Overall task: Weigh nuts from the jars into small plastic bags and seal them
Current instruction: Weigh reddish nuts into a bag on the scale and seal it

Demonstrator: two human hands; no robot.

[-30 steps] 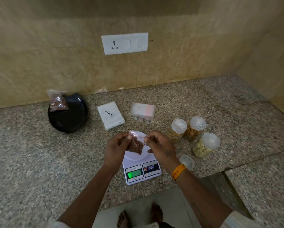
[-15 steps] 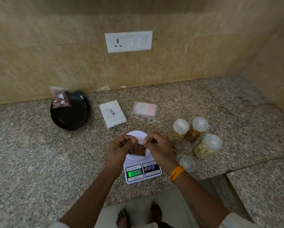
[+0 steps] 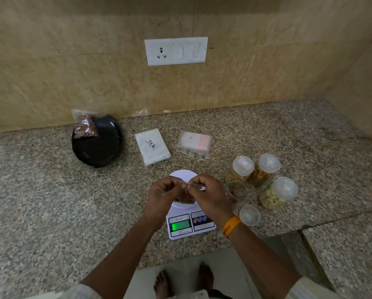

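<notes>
Granite counter (image 3: pixel 51 212): it carries all your kit; taking the scale as the centre of the clock, everything lies between 10 and 4 o'clock, within your reach.
Black bowl (image 3: pixel 98 147): at 10 o'clock by the wall, with one filled bag of brown nuts (image 3: pixel 85 125) leaning on its far rim; it seems to be your place for finished bags.
Digital scale (image 3: pixel 190 221): right in front of you, its green display lit; you hold your work just above its white pan, so anything spilled would likely land there.
Lidded jars (image 3: pixel 264 175): three at 2 to 3 o'clock, closed, holding pale and yellowish nuts.
Open jar (image 3: pixel 236 189): just right of the scale, brown nuts inside, its loose lid (image 3: pixel 249 215) lying at 4 o'clock.
Bag packs: the white pack (image 3: pixel 152 146) at 11 o'clock and the clear pack (image 3: pixel 194 143) at 12 o'clock hold your spare bags.
Left hand (image 3: pixel 162 198): your fingers are curled, pinching the left end of the bag's mouth.
Right hand (image 3: pixel 208 196): your thumb and fingers pinch the same strip, touching your left fingertips, likely pressing the seal.
Small bag of brown nuts (image 3: pixel 186 196): it hangs beneath your fingers, between both palms; the clear top strip pokes out past your right fingers towards 3 o'clock.
</notes>
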